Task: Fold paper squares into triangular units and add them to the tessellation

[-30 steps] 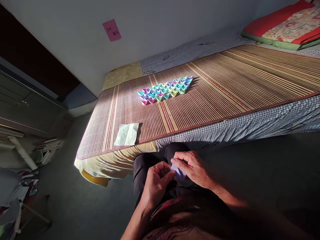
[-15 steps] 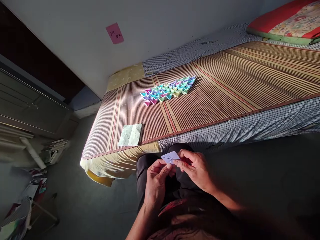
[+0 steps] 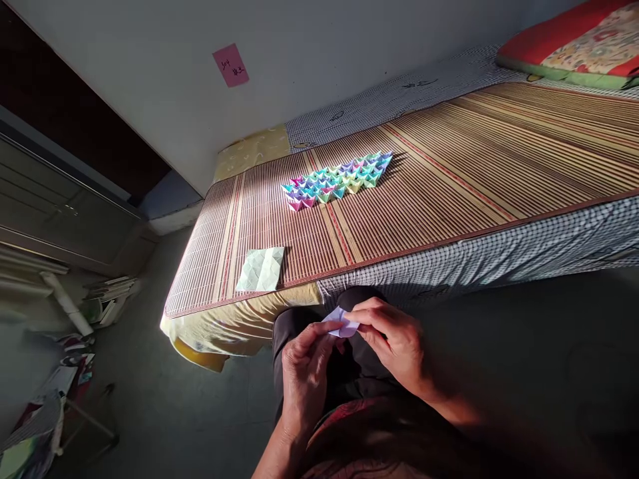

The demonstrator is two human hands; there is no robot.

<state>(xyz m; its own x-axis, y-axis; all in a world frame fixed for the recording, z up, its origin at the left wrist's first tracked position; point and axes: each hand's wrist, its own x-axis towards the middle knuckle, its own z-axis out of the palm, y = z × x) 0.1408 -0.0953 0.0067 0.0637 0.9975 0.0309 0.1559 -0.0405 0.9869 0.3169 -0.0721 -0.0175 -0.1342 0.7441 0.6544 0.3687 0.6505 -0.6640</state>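
Above my knees, a small folded piece of pale lilac paper (image 3: 341, 319) is held between both hands. My left hand (image 3: 307, 352) pinches its left side, with the index finger lying across the front of the paper. On the right side, my right hand (image 3: 392, 336) grips the paper between thumb and fingers. Beyond them, several folded paper boats (image 3: 334, 186) in pink, blue, green, yellow and purple stand in close rows on the bamboo mat (image 3: 424, 193). A pale green creased square of paper (image 3: 260, 269) lies near the mat's front edge.
The mat covers a bed with a checked sheet (image 3: 479, 256) hanging over its side. A folded red and floral quilt (image 3: 574, 46) lies at the far right. A pink note (image 3: 230, 65) is on the wall. Books (image 3: 112, 296) are stacked at the left.
The lilac paper has turned and its outline has changed from a flat diamond to a more folded shape. My left index finger now crosses its front, and my right fingers have moved over its top.
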